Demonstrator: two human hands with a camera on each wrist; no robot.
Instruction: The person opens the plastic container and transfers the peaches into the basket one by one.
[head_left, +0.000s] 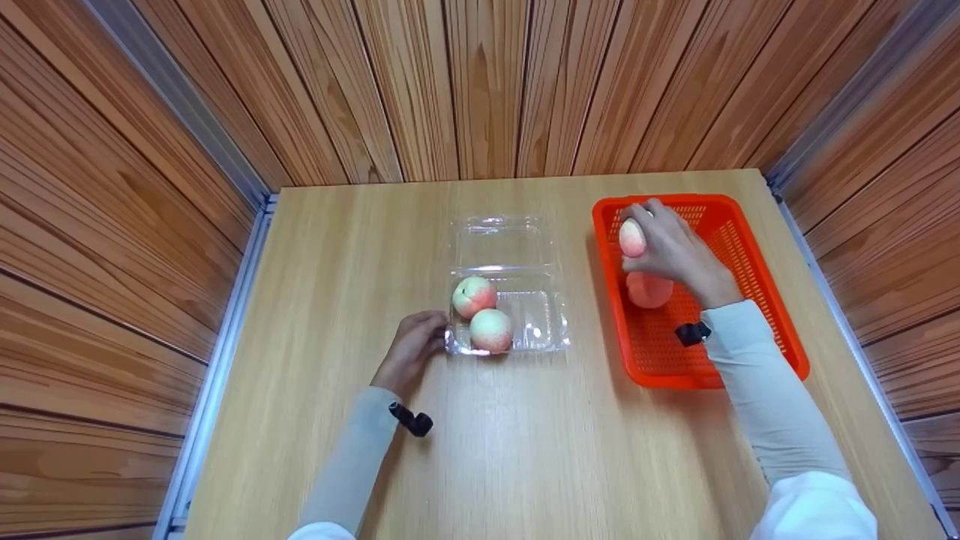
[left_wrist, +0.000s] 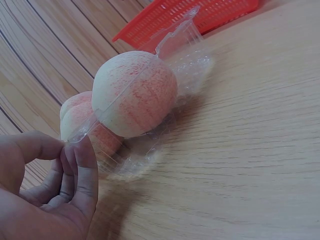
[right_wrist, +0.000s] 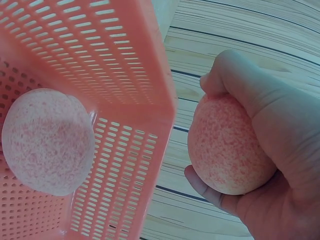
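My right hand (head_left: 675,251) grips a pink-and-cream peach (right_wrist: 227,145) above the red basket (head_left: 641,375). Inside the basket lies another peach (right_wrist: 47,142), partly covered by the hand in the head view. At the table's middle, a clear plastic clamshell box (head_left: 536,322) lies with its lid folded back. Two peaches sit in the left part of its tray: the nearer peach (head_left: 491,331) and, just behind it, a second peach (head_left: 473,296). Thumb and finger of my left hand (left_wrist: 55,185) pinch the rim at the box's left side.
A wooden table (head_left: 345,247) carries everything, the basket near its right edge. Wood-plank walls (head_left: 487,90) close off the back and both sides, with metal rails (head_left: 217,375) along the table's sides. Each wrist wears a small black camera (head_left: 412,421).
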